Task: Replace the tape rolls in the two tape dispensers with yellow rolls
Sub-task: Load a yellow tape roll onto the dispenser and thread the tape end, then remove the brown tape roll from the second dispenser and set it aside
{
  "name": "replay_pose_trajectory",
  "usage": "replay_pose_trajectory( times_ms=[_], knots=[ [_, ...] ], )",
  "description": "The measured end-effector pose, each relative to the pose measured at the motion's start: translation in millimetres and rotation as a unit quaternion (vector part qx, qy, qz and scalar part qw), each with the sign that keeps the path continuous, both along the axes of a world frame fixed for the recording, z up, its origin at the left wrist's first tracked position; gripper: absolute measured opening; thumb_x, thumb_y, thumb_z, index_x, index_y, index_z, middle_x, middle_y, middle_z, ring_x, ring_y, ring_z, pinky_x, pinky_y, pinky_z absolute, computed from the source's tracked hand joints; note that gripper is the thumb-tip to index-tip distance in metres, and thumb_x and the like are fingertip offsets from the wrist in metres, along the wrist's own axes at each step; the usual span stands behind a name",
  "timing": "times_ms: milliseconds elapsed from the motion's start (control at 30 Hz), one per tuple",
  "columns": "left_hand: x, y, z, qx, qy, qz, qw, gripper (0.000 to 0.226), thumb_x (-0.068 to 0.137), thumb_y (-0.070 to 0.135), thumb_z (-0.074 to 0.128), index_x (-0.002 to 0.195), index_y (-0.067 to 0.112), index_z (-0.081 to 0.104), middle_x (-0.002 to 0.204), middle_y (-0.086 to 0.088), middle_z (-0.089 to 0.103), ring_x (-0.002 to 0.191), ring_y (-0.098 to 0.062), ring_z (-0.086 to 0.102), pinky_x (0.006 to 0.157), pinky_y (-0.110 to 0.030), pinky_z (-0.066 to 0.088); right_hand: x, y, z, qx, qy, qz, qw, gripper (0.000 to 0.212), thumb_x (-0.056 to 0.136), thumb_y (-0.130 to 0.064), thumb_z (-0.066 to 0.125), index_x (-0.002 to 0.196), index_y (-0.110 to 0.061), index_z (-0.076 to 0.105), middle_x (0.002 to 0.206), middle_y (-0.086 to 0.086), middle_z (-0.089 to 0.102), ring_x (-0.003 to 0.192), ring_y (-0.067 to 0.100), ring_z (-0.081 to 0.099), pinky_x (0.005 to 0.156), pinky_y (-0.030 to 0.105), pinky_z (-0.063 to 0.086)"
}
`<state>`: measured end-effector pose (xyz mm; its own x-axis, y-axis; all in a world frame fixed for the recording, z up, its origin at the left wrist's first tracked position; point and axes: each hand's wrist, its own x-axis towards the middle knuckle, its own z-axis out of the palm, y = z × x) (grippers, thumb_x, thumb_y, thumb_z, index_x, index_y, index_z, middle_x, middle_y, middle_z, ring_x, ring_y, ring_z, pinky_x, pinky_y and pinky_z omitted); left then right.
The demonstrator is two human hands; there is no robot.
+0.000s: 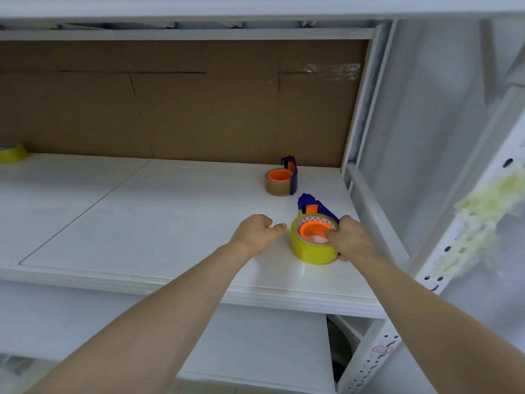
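On the white shelf point(170, 223) lies a blue tape dispenser point(312, 203) with an orange hub, carrying a yellow roll point(309, 251). My right hand point(352, 240) grips this dispenser, thumb inside the orange hub and fingers round its right side. My left hand point(258, 231) rests on the shelf just left of the yellow roll, fingers curled and holding nothing. Farther back stands a second blue dispenser point(292, 177) with a brown roll point(275, 187) on its orange hub. Another yellow roll point(11, 152) lies at the far left edge of the shelf.
A brown cardboard panel point(184, 100) closes the back of the shelf. A white upright post point(366, 103) and a perforated rack post point(443, 265) stand at the right. A lower shelf point(255, 345) lies below the front edge.
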<state>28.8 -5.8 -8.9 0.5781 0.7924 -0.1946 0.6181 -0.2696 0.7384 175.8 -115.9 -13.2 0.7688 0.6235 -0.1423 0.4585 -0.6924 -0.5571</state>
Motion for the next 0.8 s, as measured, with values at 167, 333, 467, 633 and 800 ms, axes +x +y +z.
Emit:
replay_pose_trajectory(
  times_ms=[167, 333, 467, 633, 800],
  knots=[
    [-3, 14, 3, 0.032, 0.037, -0.001, 0.999, 0.045, 0.089, 0.042, 0.054, 0.121, 0.011, 0.060, 0.133, -0.007, 0.055, 0.123, -0.023, 0.050, 0.101, -0.029, 0.038, 4, 8, 18, -0.005, -0.091, 0.004, 0.996, 0.059, 0.085, -0.050, 0.053, 0.128, -0.011, 0.045, 0.127, 0.014, 0.051, 0.119, 0.031, 0.049, 0.081, 0.033, 0.045],
    [-7, 28, 7, 0.060, 0.045, 0.009, 0.997, 0.032, 0.088, 0.040, 0.057, 0.104, 0.014, 0.065, 0.115, -0.009, 0.060, 0.109, -0.023, 0.055, 0.094, -0.029, 0.041, -3, 34, 33, 0.044, -0.116, 0.065, 0.990, 0.045, 0.085, -0.036, 0.056, 0.123, -0.012, 0.053, 0.123, 0.015, 0.053, 0.115, 0.032, 0.050, 0.091, 0.039, 0.049],
    [-17, 39, 14, 0.071, 0.055, 0.029, 0.996, 0.041, 0.088, 0.037, 0.058, 0.119, 0.010, 0.060, 0.121, -0.006, 0.061, 0.113, -0.024, 0.056, 0.097, -0.031, 0.043, -15, 54, 37, 0.044, -0.134, 0.109, 0.984, 0.035, 0.086, -0.027, 0.056, 0.118, -0.013, 0.060, 0.120, 0.015, 0.055, 0.113, 0.033, 0.052, 0.092, 0.038, 0.048],
    [-31, 55, 13, 0.094, 0.078, 0.046, 0.992, 0.019, 0.087, 0.032, 0.057, 0.086, 0.015, 0.048, 0.093, -0.003, 0.050, 0.087, -0.020, 0.049, 0.080, -0.029, 0.040, -24, 82, 30, 0.047, -0.130, 0.155, 0.978, 0.036, 0.089, -0.025, 0.054, 0.123, -0.014, 0.060, 0.130, 0.011, 0.056, 0.121, 0.031, 0.052, 0.096, 0.036, 0.046],
    [-46, 64, 17, 0.117, 0.107, 0.062, 0.985, 0.015, 0.086, 0.031, 0.054, 0.083, 0.018, 0.046, 0.091, -0.002, 0.050, 0.085, -0.023, 0.052, 0.085, -0.033, 0.048, -20, 113, 23, 0.016, -0.140, 0.185, 0.973, 0.032, 0.092, -0.019, 0.048, 0.120, -0.011, 0.060, 0.121, 0.013, 0.063, 0.112, 0.033, 0.058, 0.082, 0.031, 0.046]
  ],
)
